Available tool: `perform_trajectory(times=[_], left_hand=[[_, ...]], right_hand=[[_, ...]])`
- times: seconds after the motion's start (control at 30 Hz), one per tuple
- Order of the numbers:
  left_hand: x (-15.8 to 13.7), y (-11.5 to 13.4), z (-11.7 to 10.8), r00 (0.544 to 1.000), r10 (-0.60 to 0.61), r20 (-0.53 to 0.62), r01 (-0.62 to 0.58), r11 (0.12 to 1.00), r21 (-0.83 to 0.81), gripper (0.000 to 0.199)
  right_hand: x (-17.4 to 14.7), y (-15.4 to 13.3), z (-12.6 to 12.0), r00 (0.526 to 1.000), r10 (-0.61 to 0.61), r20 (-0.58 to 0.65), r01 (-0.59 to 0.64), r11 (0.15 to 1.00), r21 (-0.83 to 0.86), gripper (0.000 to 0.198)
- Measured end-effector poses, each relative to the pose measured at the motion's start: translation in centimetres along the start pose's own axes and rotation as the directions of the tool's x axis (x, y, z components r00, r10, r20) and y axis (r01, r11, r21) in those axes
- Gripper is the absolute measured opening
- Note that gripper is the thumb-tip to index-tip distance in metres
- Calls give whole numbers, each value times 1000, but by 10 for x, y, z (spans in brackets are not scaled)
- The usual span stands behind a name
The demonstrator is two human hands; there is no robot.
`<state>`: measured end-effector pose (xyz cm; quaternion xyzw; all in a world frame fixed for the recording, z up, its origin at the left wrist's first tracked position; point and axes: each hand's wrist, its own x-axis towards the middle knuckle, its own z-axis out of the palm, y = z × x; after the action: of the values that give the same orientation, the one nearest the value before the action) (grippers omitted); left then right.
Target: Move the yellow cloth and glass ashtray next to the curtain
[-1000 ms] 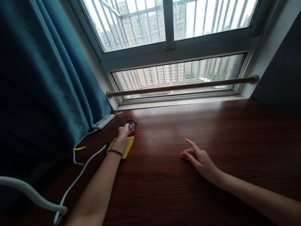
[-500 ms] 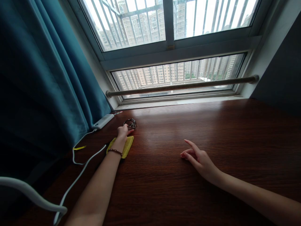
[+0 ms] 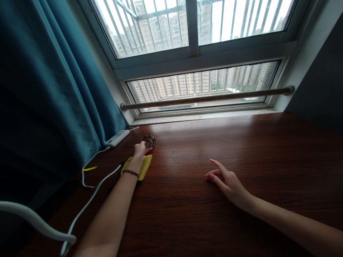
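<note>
My left hand (image 3: 140, 150) reaches far forward on the dark wooden desk (image 3: 187, 200), and its fingers grip the near rim of a small clear glass dish (image 3: 149, 139). That wrist, with a thin bracelet on it, lies over a yellow cloth (image 3: 145, 167). My right hand (image 3: 226, 180) rests on the desk to the right, palm down. Its fingers are spread, the index points left, and it holds nothing.
A white power bank (image 3: 117, 138) lies by the teal curtain (image 3: 53, 89), with white cables (image 3: 91, 200) trailing toward me. A window with a metal rail (image 3: 209, 98) runs along the desk's far edge. A dark wall (image 3: 321, 85) stands at the right.
My left hand and the glass dish have edged slightly away from me. The right hand has stayed where it was.
</note>
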<state>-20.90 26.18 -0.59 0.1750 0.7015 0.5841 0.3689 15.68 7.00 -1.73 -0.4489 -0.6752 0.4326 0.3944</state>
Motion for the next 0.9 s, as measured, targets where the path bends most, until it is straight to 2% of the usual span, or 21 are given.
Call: perform_trajectory(times=[0.43, 0.9], left_hand=[[-33, 9, 0, 999, 12, -32, -12, 1000, -17, 24], [-9, -1, -1, 999, 47, -10, -46, 996, 72, 26]], right_hand=[[1, 1, 0, 1000, -7, -4, 7, 1000, -15, 54], [1, 0, 1, 1000, -9, 10, 9, 1000, -16, 52]])
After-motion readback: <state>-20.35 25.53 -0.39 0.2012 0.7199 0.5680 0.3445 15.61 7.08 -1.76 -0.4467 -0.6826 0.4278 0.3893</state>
